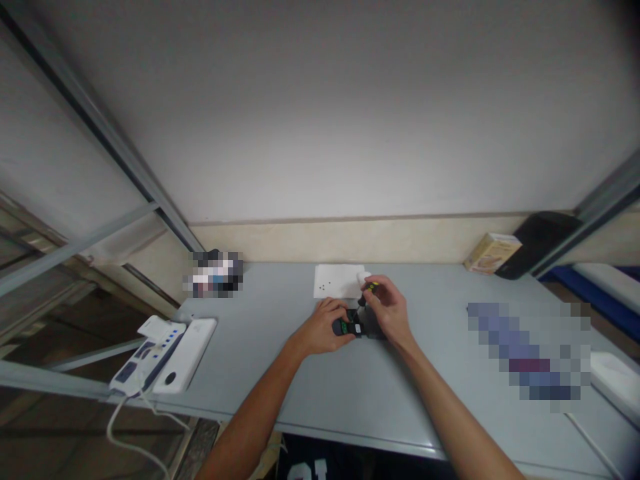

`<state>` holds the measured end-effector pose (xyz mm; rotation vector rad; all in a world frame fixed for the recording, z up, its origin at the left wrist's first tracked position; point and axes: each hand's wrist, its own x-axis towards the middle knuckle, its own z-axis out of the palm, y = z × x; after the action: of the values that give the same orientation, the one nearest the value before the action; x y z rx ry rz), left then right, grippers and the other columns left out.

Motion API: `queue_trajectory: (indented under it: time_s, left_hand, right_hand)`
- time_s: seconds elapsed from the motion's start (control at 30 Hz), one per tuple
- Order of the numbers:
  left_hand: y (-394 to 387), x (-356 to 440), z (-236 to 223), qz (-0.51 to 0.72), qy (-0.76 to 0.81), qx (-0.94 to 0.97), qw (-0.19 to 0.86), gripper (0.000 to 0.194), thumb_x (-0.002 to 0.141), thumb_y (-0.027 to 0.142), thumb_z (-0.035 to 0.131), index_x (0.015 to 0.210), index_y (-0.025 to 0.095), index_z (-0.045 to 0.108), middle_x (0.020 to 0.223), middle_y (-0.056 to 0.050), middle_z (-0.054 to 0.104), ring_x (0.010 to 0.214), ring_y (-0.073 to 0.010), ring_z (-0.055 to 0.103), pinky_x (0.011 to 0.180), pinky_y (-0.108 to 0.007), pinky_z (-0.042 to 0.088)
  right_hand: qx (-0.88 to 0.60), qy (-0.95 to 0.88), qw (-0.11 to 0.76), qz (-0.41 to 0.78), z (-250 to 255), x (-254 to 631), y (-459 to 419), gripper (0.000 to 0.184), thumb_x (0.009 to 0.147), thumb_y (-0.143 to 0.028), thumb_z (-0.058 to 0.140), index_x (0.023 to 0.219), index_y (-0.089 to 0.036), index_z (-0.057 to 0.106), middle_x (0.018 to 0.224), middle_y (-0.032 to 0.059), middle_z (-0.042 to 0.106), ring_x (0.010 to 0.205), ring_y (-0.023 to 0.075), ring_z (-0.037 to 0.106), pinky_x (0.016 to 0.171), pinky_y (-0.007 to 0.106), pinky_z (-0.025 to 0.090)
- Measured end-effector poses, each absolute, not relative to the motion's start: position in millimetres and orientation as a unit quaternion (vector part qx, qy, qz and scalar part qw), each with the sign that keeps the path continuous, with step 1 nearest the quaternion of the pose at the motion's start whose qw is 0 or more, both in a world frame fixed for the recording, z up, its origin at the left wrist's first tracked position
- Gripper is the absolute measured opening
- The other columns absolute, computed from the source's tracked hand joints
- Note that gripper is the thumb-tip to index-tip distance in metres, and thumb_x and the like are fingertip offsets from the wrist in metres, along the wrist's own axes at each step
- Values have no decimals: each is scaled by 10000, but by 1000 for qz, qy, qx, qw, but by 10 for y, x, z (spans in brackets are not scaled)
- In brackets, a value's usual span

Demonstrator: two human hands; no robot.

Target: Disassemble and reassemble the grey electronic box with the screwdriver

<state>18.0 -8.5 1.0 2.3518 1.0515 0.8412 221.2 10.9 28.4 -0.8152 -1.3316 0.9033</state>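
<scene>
Apparently the right hand's (393,308) fingers pinch a yellow-and-black screwdriver (370,289) above a small dark device (342,327); the left hand's (324,328) fingers clasp that, partly hiding it, on the grey surface (270,293). Just beyond lies a white sheet (331,277); farther out, a power strip (150,357) left, yellow box (493,253) right.

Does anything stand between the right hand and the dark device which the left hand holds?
Only the black-and-yellow tool, gripped by the right hand and pointing toward the dark device. Nothing else visible intervenes; the white sheet lies beyond.
</scene>
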Motion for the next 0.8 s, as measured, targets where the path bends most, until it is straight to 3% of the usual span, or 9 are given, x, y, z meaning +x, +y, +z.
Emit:
queue_trajectory:
  time_s: [0.07, 0.2, 0.37, 0.53, 0.67, 0.8]
  left_hand:
    - [-88, 181, 15, 303, 378, 847, 217, 269, 746, 285, 825, 894, 226, 609, 1205, -59, 654, 1155, -248, 567, 1063, -425, 422]
    - [-95, 182, 26, 306, 383, 844, 216, 274, 742, 287, 827, 890, 226, 604, 1204, -57, 653, 1152, -248, 567, 1059, -425, 418]
    - [-94, 180, 31, 306, 378, 847, 215, 280, 737, 275, 829, 882, 219, 597, 1185, -54, 656, 1136, -240, 569, 1052, -415, 418]
    - [-90, 184, 19, 313, 375, 847, 211, 284, 739, 280, 832, 884, 217, 596, 1173, -48, 660, 1122, -234, 571, 1041, -404, 420]
    - [-92, 180, 10, 310, 373, 850, 208, 276, 746, 286, 832, 888, 218, 605, 1204, -50, 651, 1143, -236, 567, 1060, -407, 409]
    - [-90, 176, 7, 307, 373, 851, 208, 271, 748, 288, 828, 902, 220, 617, 1203, -56, 652, 1148, -241, 567, 1057, -410, 417]
  right_hand:
    - [-345, -575, 613, 417, 284, 2209, 104, 274, 924, -386, 666, 1174, -273, 665, 1033, 55, 696, 947, 222, 666, 869, 383, 534]
    - [-322, -574, 614, 436, 276, 2196, 101, 288, 977, -383, 579, 1244, -283, 623, 1206, 73, 669, 1067, 236, 645, 918, 400, 516]
    - [-362, -565, 636, 380, 255, 2207, 125, 195, 891, -344, 716, 1057, -265, 653, 1013, 29, 642, 883, 190, 610, 811, 329, 509]
    - [-333, -577, 624, 408, 303, 2212, 109, 265, 988, -360, 564, 1227, -274, 639, 1143, 68, 667, 1071, 229, 617, 936, 378, 487]
    - [-361, -586, 625, 369, 297, 2203, 93, 220, 916, -367, 681, 1115, -274, 683, 1144, 62, 631, 1011, 225, 610, 858, 352, 510]
    - [-345, -583, 613, 407, 295, 2203, 75, 278, 979, -362, 583, 1242, -297, 646, 1121, 61, 676, 1057, 237, 628, 950, 394, 484]
